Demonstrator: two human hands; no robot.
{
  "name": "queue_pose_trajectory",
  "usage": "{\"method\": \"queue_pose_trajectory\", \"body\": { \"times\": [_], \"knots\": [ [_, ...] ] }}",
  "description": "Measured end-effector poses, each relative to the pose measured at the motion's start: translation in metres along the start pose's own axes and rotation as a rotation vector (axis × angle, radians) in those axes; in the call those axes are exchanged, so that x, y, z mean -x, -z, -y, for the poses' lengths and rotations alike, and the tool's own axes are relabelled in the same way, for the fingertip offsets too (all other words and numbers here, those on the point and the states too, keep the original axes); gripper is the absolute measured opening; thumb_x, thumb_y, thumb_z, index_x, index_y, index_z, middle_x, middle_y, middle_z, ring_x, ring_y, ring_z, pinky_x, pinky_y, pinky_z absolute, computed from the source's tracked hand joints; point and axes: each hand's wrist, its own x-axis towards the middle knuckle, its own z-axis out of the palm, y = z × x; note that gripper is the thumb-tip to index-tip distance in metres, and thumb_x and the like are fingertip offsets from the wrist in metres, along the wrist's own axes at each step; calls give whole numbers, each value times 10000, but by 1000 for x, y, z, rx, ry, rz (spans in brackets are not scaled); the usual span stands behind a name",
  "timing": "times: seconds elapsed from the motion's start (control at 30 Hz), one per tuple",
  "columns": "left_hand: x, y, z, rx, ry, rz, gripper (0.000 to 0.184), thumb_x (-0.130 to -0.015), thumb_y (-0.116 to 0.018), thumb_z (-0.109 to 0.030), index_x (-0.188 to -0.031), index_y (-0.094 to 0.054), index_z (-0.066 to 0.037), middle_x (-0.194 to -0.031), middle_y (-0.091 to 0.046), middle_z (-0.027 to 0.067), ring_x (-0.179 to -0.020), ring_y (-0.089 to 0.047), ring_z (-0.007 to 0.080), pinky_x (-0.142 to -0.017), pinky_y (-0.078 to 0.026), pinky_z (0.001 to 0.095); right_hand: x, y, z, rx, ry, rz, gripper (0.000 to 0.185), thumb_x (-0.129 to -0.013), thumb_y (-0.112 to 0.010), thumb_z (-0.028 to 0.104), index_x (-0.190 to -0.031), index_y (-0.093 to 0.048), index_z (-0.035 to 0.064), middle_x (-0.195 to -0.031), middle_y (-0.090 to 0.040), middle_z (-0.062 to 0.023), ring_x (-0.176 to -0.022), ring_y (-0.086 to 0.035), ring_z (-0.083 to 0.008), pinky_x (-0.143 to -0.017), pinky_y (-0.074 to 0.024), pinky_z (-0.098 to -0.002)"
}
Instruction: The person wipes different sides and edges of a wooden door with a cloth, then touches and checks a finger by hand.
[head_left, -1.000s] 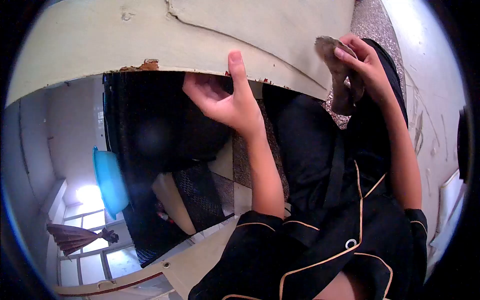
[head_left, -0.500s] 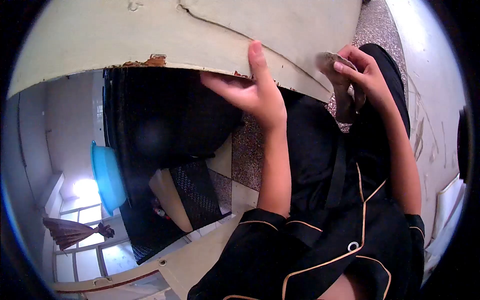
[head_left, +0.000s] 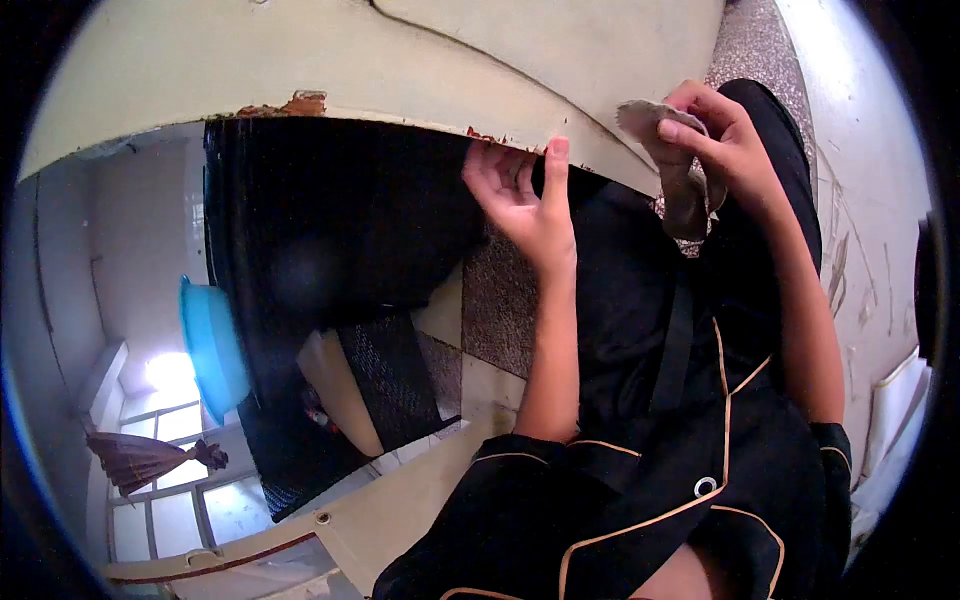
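A worn cream-painted wooden panel stretches across the top of the head view, its edge chipped to bare reddish wood. My left hand is at that edge, the thumb along its front side and the curled fingers reaching behind, where their tips are hidden. In my right hand a crumpled grey-brown cloth is pinched between thumb and fingers. The cloth hangs down beside the panel's right corner, with one end sticking up to the left.
A blue basin rests against a dark surface at left. Beyond it are a tied curtain and a bright window. Speckled floor shows between dark fabric areas. A scuffed pale wall stands at right.
My left hand has slid right along the panel edge, its thumb dropping from the face to the edge. The panel sits slightly higher in view. The cloth has shifted a little in my right hand.
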Motion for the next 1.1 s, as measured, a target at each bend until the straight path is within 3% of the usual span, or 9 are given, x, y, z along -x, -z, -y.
{"method": "queue_pose_trajectory", "body": {
  "times": [0.1,0.23,0.27,0.37,0.47,0.57,0.87,1.03,1.1],
  "knots": [
    [3,9,-7,5,-75,42,529,-804,-701,-34,-1227,-383,-19,-1127,-496,99,-1008,-483,173,-871,-440,311,1,-21,17,0,-2,52,194,-819,-721,191,-886,-627,35,-789,-606,17,-758,-541,-58,-698,-434,-213],
    [7,15,-21,34,-226,79,344,-842,-647,-69,-1122,-454,-11,-1056,-527,90,-947,-501,156,-846,-429,283,-9,-52,40,39,159,66,202,-808,-731,195,-860,-635,26,-770,-614,18,-737,-535,-42,-664,-430,-202],
    [11,17,-26,-10,-147,114,284,-860,-639,-101,-1084,-489,-12,-1036,-542,88,-924,-519,156,-847,-430,278,-11,-58,45,-8,133,43,210,-805,-735,201,-856,-635,24,-757,-613,20,-725,-533,-40,-651,-426,-198],
    [15,4,-50,-31,-39,116,297,-852,-688,-101,-1071,-511,-7,-997,-563,60,-909,-525,126,-832,-439,258,-22,-78,55,-39,161,-46,231,-794,-745,221,-769,-627,25,-668,-573,40,-651,-496,-33,-586,-392,-193],
    [10,2,-56,-36,32,93,237,-842,-701,-68,-1020,-560,-2,-930,-600,45,-844,-563,105,-795,-463,250,-29,-90,53,39,-4,-202,352,-761,-774,281,-604,-565,46,-558,-462,67,-555,-398,-26,-478,-305,-212],
    [6,4,-62,-85,32,106,228,-845,-694,-55,-1023,-562,3,-934,-601,45,-836,-566,102,-777,-470,245,-29,-91,55,46,-55,-211,404,-750,-784,312,-569,-533,52,-536,-453,69,-530,-387,-21,-452,-290,-212],
    [-25,-3,-109,-80,-243,5,214,-850,-677,-37,-1022,-556,4,-914,-581,45,-797,-536,80,-702,-450,203,-52,-117,119,-93,63,-333,455,-696,-822,312,-516,-487,62,-499,-441,65,-479,-367,-15,-414,-266,-205],
    [-36,-1,-112,-176,-321,-13,207,-831,-706,-47,-932,-525,-28,-870,-573,40,-717,-528,74,-634,-453,186,-53,-118,102,-125,117,-375,428,-697,-825,271,-522,-496,58,-507,-434,77,-490,-364,-10,-418,-258,-197],
    [-38,-4,-110,-168,-330,-40,273,-800,-722,2,-952,-497,-24,-879,-542,32,-756,-496,81,-702,-434,215,-50,-111,96,-133,115,-378,423,-702,-824,255,-520,-500,53,-506,-428,78,-488,-357,-14,-414,-253,-203]
  ]
}}
